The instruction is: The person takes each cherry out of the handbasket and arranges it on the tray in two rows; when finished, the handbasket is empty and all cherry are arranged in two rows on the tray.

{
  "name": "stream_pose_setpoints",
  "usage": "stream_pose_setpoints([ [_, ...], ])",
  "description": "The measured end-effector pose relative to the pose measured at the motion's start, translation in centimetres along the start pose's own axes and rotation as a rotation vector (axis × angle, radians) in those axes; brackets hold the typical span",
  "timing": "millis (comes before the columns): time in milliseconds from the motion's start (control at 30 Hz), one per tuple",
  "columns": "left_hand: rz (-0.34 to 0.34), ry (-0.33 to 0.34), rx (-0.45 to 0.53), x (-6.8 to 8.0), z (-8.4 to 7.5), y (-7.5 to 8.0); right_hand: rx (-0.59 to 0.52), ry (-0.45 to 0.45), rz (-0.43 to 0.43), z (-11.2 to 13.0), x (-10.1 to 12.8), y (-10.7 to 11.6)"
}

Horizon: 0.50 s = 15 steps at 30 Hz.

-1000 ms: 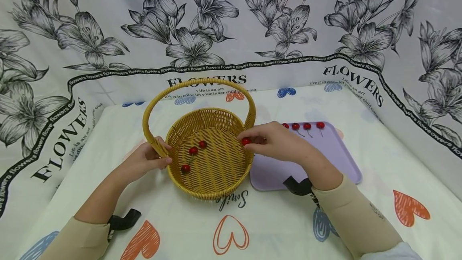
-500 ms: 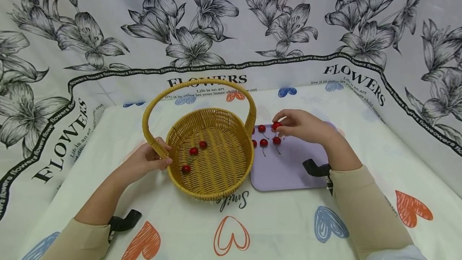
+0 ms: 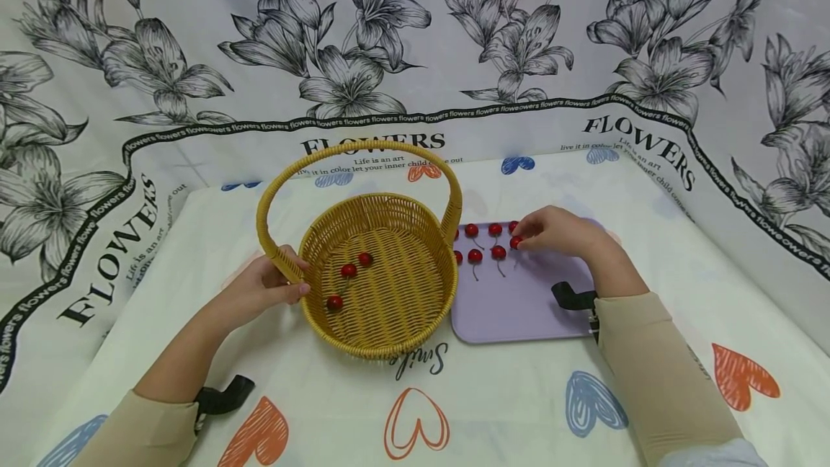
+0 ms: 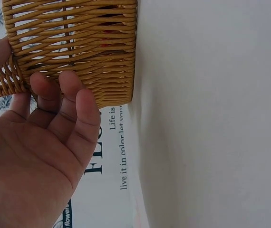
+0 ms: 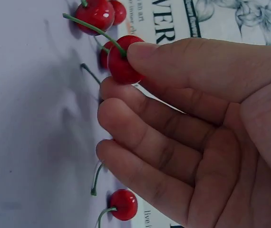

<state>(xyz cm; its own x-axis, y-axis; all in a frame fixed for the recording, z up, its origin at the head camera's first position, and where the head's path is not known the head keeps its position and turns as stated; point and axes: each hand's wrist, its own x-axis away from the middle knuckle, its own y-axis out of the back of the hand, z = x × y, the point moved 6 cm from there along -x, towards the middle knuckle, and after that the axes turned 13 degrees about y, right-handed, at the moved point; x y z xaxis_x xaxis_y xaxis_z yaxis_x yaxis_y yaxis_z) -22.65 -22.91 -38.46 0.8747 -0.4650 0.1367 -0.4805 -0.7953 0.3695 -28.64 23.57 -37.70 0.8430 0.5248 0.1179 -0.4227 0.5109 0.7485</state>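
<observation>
My left hand point(image 3: 264, 282) grips the yellow wicker basket point(image 3: 379, 348) where its tall handle meets the left rim. In the left wrist view, the fingers point(image 4: 85, 114) curl beside the woven wall. Inside the basket, toward the left, lie three red cherries point(image 3: 349, 271). Over the back of the purple tray point(image 3: 519, 308), my right hand point(image 3: 558, 230) pinches a cherry point(image 5: 125, 61) between thumb and fingers, its green stem pointing away from the palm. Several other cherries point(image 3: 475, 256) stand in two rows on the tray, some hidden behind the right hand and the basket rim.
The tray stands right beside the basket, partly behind its right rim. A white cloth point(image 3: 324, 416) printed with hearts covers the table. At the back and sides hangs a flower-print curtain point(image 3: 369, 42). Black wrist-camera mounts point(image 3: 223, 395) stick out from both forearms.
My right hand has moved from the basket's right rim over to the tray, then slightly right and down along the cherry rows. The left hand and basket stay in place.
</observation>
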Motion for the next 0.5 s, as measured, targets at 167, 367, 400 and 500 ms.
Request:
stream_pose_setpoints([
  [167, 0.001, 0.002, 0.003, 0.0, -0.1, 0.0, 0.027, -0.039, 0.013, -0.8, 0.0, -0.2],
  [367, 0.001, -0.004, -0.006, -0.1, -0.1, 0.0, 0.045, -0.072, 0.023, -1.4, -0.1, -0.4],
  [400, 0.002, -0.005, -0.006, -0.1, -0.1, 0.0, 0.044, -0.078, 0.026, -1.4, -0.2, -0.5],
  [500, 0.002, -0.009, -0.004, -0.1, -0.1, 0.0, 0.04, -0.088, 0.032, -1.5, -0.2, -0.5],
])
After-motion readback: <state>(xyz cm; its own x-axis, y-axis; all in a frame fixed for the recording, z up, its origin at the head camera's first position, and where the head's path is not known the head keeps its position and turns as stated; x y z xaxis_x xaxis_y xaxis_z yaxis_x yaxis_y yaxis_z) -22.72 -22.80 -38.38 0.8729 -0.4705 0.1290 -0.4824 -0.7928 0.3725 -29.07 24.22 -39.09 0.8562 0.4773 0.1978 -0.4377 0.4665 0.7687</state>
